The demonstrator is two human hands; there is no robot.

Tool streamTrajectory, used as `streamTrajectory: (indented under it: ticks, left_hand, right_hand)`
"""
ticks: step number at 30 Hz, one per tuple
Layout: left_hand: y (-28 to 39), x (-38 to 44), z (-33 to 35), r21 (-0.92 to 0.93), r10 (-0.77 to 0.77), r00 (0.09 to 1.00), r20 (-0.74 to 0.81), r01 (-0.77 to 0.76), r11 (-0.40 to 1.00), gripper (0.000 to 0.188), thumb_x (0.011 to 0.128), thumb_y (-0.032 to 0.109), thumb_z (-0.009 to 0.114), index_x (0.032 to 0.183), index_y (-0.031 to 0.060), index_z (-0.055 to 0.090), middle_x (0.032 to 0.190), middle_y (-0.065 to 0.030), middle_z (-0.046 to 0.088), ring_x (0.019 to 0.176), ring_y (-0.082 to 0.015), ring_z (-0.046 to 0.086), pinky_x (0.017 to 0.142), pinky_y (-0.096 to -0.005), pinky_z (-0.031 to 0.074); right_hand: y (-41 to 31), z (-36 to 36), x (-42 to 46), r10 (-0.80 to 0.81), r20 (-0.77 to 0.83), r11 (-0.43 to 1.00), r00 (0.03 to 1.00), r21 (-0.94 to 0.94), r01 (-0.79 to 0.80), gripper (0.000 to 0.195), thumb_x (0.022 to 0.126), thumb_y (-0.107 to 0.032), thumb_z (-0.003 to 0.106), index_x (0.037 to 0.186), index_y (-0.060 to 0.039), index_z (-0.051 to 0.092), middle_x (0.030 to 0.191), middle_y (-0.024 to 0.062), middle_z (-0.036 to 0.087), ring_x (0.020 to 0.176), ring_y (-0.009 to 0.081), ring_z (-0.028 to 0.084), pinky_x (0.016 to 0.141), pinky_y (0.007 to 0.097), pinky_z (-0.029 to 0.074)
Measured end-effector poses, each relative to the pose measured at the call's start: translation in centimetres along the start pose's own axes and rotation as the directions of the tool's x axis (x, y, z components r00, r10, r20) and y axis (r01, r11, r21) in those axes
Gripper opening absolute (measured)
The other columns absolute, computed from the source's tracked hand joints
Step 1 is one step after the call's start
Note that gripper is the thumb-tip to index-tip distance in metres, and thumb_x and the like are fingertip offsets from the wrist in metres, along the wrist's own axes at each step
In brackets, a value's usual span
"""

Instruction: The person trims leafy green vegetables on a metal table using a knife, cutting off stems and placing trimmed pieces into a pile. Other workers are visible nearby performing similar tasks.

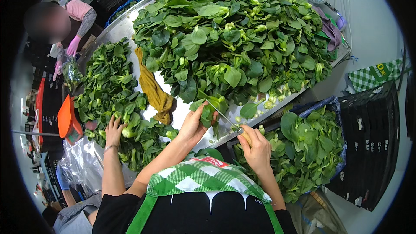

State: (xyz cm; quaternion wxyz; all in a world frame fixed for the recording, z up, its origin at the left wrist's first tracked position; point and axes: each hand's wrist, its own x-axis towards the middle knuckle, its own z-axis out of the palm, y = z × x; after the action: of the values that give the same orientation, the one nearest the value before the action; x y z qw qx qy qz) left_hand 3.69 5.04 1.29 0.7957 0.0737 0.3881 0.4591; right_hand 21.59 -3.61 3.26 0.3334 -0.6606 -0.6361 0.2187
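My left hand (193,124) grips a leafy green bok choy (208,114) above the near edge of the metal table (165,84). In my right hand (258,149) is a knife (224,116) by its light-coloured handle. The thin blade slants up and left, its tip close to the held greens and my left fingers. Cut stem ends (272,100) and a loose leaf (249,110) lie on the table just beyond the knife. A large heap of bok choy (227,35) rises directly in front of my hands.
Left of a mustard cloth (156,94), another person's bare hand (113,131) touches a second bok choy pile (110,78). A co-worker in pink gloves (74,46) handles a bagged bunch. At right stand a lined crate of leaves (308,143) and stacked black crates (367,143). An orange-topped scale (67,117) stands left.
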Motion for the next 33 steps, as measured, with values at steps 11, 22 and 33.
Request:
streamTrajectory:
  ticks: [11, 22, 33]
  left_hand:
    - [-1.2, 0.1, 0.0, -0.055, -0.028, 0.999, -0.019, 0.027, 0.998, 0.017, 0.087, 0.016, 0.046, 0.1, 0.0048, 0.047, 0.096, -0.0128, 0.053, 0.08, -0.0228, 0.056, 0.068, -0.0305, 0.049]
    - [-3.5, 0.0, 2.9, 0.107, 0.0, 0.967, 0.255, -0.028, 0.994, 0.024, 0.084, 0.006, 0.05, 0.106, 0.0025, 0.044, 0.093, -0.01, 0.055, 0.079, -0.0201, 0.058, 0.071, -0.0274, 0.049]
    - [-6.4, -1.9, 11.1, 0.059, -0.33, 0.637, 0.697, 0.408, 0.911, 0.017, 0.084, 0.012, 0.049, 0.099, 0.0046, 0.049, 0.091, -0.0097, 0.054, 0.08, -0.0191, 0.053, 0.075, -0.0282, 0.045]
  right_hand:
    - [-1.3, 1.0, -1.1, 0.074, -0.094, 0.976, 0.993, -0.197, -0.092, 0.025, 0.079, -0.026, 0.057, 0.099, -0.0123, 0.055, 0.071, 0.0086, 0.05, 0.063, 0.0273, 0.055, 0.053, 0.0362, 0.043]
    - [-1.2, -1.1, -3.6, 0.129, -0.262, 0.968, 0.957, -0.174, -0.178, 0.028, 0.075, -0.023, 0.061, 0.099, -0.0101, 0.055, 0.069, 0.0072, 0.05, 0.057, 0.0265, 0.053, 0.048, 0.0346, 0.041]
    - [3.9, -6.0, -12.1, 0.402, -0.724, 0.741, 0.561, -0.102, -0.664, 0.019, 0.086, -0.018, 0.049, 0.097, -0.0035, 0.052, 0.072, 0.0106, 0.057, 0.056, 0.022, 0.054, 0.051, 0.0325, 0.042]
